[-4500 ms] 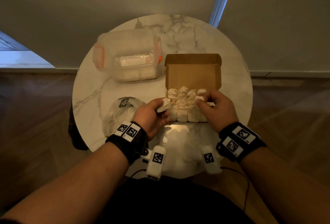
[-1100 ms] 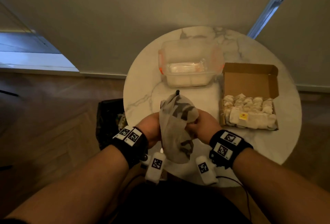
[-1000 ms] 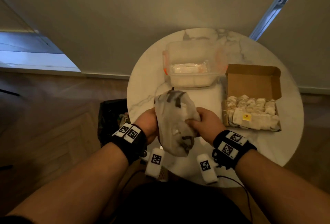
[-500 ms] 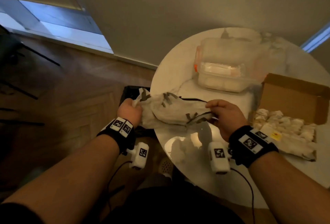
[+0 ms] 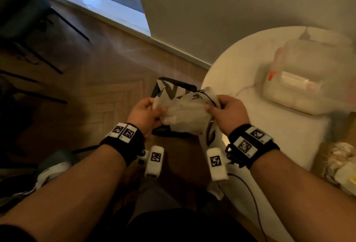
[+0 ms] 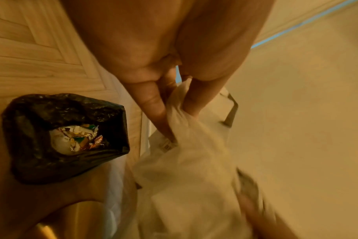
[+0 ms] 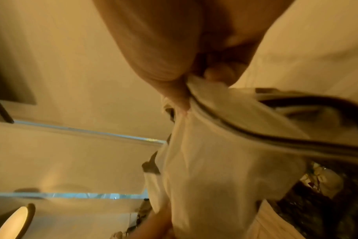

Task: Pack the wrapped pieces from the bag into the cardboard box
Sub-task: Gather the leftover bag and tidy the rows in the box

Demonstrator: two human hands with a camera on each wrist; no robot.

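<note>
A crumpled white plastic bag (image 5: 183, 112) with dark print hangs between both hands, off the table's left edge and above a black-lined bin (image 5: 173, 87). My left hand (image 5: 143, 113) pinches its left end; the left wrist view shows finger and thumb clamped on the bag (image 6: 194, 161). My right hand (image 5: 225, 112) pinches the right end, also seen in the right wrist view on the bag (image 7: 215, 161). The cardboard box (image 5: 323, 157) packed with wrapped pieces (image 5: 341, 162) sits at the frame's right edge, mostly cut off.
The round marble table (image 5: 250, 64) stands to the right, carrying a clear lidded plastic container (image 5: 308, 83) with orange clips. The bin (image 6: 65, 137) holds wrappers and rubbish. Wooden parquet floor (image 5: 96, 87) lies left, with dark chair legs (image 5: 48, 64) at far left.
Both hands have carried the bag leftward off the table and over the bin, bunching it smaller. The view has swung left, pushing the box to the frame's edge.
</note>
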